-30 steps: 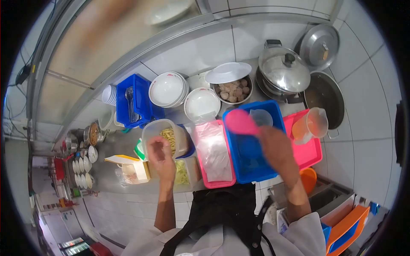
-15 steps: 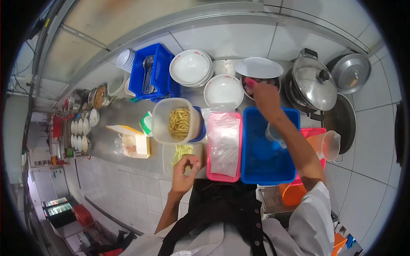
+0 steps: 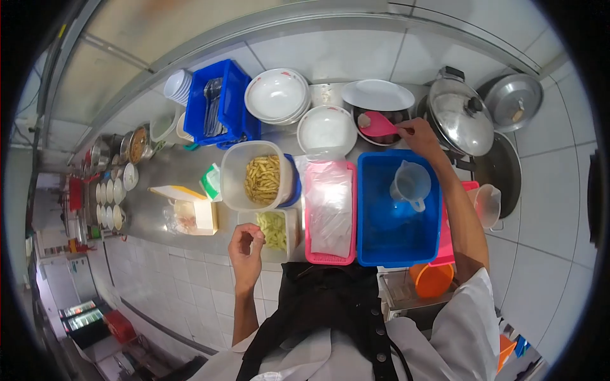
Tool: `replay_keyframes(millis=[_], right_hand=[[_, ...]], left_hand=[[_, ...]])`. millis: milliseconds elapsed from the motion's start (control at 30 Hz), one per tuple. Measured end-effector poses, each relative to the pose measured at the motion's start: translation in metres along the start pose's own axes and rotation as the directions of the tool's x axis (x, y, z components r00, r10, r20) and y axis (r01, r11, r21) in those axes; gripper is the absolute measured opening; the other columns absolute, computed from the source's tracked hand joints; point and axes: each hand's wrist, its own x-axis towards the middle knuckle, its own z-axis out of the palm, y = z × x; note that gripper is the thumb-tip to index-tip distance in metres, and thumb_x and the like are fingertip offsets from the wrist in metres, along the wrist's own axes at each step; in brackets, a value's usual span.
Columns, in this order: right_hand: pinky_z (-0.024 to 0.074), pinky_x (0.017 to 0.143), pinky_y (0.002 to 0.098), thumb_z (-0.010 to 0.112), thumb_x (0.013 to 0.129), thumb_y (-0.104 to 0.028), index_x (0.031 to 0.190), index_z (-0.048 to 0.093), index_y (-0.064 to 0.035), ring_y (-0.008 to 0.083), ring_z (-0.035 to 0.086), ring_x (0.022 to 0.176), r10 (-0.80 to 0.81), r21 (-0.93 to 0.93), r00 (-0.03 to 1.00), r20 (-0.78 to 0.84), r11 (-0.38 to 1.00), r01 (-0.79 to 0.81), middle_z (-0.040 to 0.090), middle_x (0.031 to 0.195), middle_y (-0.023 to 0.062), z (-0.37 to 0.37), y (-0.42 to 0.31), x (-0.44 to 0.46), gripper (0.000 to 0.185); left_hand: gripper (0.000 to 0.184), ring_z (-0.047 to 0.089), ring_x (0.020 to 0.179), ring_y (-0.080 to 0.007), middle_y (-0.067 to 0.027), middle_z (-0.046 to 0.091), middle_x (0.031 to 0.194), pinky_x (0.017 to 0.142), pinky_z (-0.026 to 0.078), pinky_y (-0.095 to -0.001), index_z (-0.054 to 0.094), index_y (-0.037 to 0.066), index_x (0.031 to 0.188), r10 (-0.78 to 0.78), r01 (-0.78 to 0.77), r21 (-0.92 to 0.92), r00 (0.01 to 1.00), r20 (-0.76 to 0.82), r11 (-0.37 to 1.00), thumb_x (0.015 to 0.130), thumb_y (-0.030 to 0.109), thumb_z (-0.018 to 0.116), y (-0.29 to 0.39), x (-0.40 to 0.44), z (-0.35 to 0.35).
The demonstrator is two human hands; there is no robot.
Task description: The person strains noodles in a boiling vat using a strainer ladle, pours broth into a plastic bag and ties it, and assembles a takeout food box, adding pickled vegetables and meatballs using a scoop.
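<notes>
My right hand (image 3: 417, 134) grips the handle of a pink scoop (image 3: 380, 125), which has a pale lump at its tip. The scoop is over a round pot (image 3: 363, 134) with dark contents, partly covered by a white oval plate (image 3: 379, 95). My left hand (image 3: 246, 252) is raised at the near edge of a clear tub (image 3: 292, 235) of pale green pieces (image 3: 273, 230). Its fingers are curled, thumb against fingertips; whether anything tiny is pinched there is hidden. Behind that stands a larger clear tub (image 3: 230, 181) of brownish-yellow finger-shaped pieces (image 3: 262, 180).
A pink tray (image 3: 351, 254) with clear plastic bags (image 3: 330, 209) sits beside a blue basin (image 3: 381, 251) holding a clear jug (image 3: 410, 184). White bowls (image 3: 327, 130), a blue cutlery bin (image 3: 236, 117), a yellow-edged box (image 3: 204, 216) and a lidded steamer pot (image 3: 460, 117) surround them.
My right hand has drawn back toward the right, bringing the scoop into clear view over the pot. My left hand has shifted left, off the tub of green pieces.
</notes>
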Motion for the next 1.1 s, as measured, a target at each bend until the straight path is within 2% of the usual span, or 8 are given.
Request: replay_keyframes(millis=[267,333,500,567,767,833,967,1100], right_hand=[[0.0472,0.061,0.0337,0.061,0.077,-0.014,0.095,0.068,-0.0014,0.0257,0.059,0.06,0.05,0.108,0.993,-0.103,0.993,-0.039,0.062,0.075,0.0225,-0.064,-0.012,-0.065,0.023],[0.0467,0.06,0.0334,0.058,0.078,-0.009,0.096,0.066,0.0018,0.0229,0.06,0.061,-0.119,0.208,0.984,-0.134,0.967,0.145,0.06,0.072,0.0229,-0.109,-0.018,-0.097,0.022],[0.0476,0.061,0.0322,0.058,0.078,-0.007,0.093,0.067,0.0021,0.0219,0.06,0.062,0.075,0.022,0.983,-0.167,0.997,-0.072,0.064,0.074,0.0186,-0.211,-0.032,-0.195,0.019],[0.0497,0.062,0.0353,0.057,0.079,-0.009,0.09,0.068,0.0,0.0273,0.063,0.066,0.425,-0.304,0.888,-0.175,0.835,-0.459,0.065,0.073,0.017,-0.234,-0.053,-0.223,0.018],[0.0509,0.063,0.0433,0.055,0.083,-0.016,0.098,0.066,-0.0088,0.0343,0.063,0.074,0.296,-0.684,0.893,-0.339,0.574,-0.45,0.062,0.078,0.0141,-0.176,-0.004,-0.263,0.02],[0.051,0.063,0.0429,0.057,0.083,-0.016,0.101,0.065,-0.0096,0.0337,0.063,0.074,0.293,-0.658,0.886,-0.359,0.595,-0.463,0.061,0.079,0.0136,-0.181,-0.019,-0.264,0.021],[0.0505,0.063,0.0406,0.062,0.08,-0.009,0.101,0.066,-0.0074,0.032,0.063,0.072,0.299,-0.467,0.849,-0.436,0.731,-0.498,0.062,0.082,0.0144,-0.217,-0.052,-0.275,0.022],[0.0493,0.065,0.0396,0.062,0.08,-0.006,0.099,0.066,-0.0051,0.0307,0.062,0.072,0.372,-0.278,0.781,-0.501,0.786,-0.553,0.063,0.083,0.0162,-0.266,-0.062,-0.287,0.02]], left_hand=[[0.01,0.052,0.079,-0.0077,-0.0002,0.055,0.089,0.072,0.044,-0.0227,0.055,0.003,0.097,0.194,-0.2,0.004,0.957,0.215,0.98,0.088,0.005,0.06,0.039,0.066,0.059],[0.009,0.052,0.076,-0.0085,-0.0009,0.055,0.086,0.069,0.044,-0.0229,0.055,0.002,0.095,0.252,-0.253,-0.032,0.931,0.264,0.967,0.089,0.006,0.06,0.057,0.085,0.088],[0.012,0.05,0.073,-0.008,0.0016,0.054,0.079,0.069,0.042,-0.0221,0.056,0.001,0.094,0.455,-0.433,-0.149,0.794,0.405,0.889,0.088,0.01,0.062,0.099,0.137,0.187],[0.016,0.049,0.069,-0.0093,-0.0004,0.053,0.074,0.067,0.042,-0.0232,0.056,0.001,0.095,0.504,-0.516,-0.132,0.694,0.514,0.846,0.086,0.012,0.064,0.117,0.156,0.235],[0.035,0.061,0.087,-0.0301,-0.017,0.06,0.1,0.077,0.048,-0.0405,0.053,0.009,0.114,0.737,-0.916,0.001,0.324,0.594,0.402,0.089,0.034,0.056,0.114,0.189,0.421],[0.046,0.058,0.1,-0.0383,-0.0212,0.057,0.111,0.086,0.045,-0.0479,0.047,0.012,0.124,0.552,-0.895,0.296,0.44,0.708,0.334,0.091,0.043,0.048,0.107,0.181,0.465],[0.046,0.056,0.101,-0.0398,-0.0232,0.059,0.108,0.088,0.045,-0.0479,0.049,0.008,0.122,0.347,-0.923,0.254,0.349,0.871,0.29,0.09,0.041,0.049,0.119,0.186,0.494],[0.04,0.059,0.091,-0.0415,-0.025,0.062,0.098,0.081,0.046,-0.0479,0.053,0.005,0.112,0.556,-0.911,0.143,0.353,0.752,0.386,0.089,0.038,0.049,0.135,0.209,0.474]])
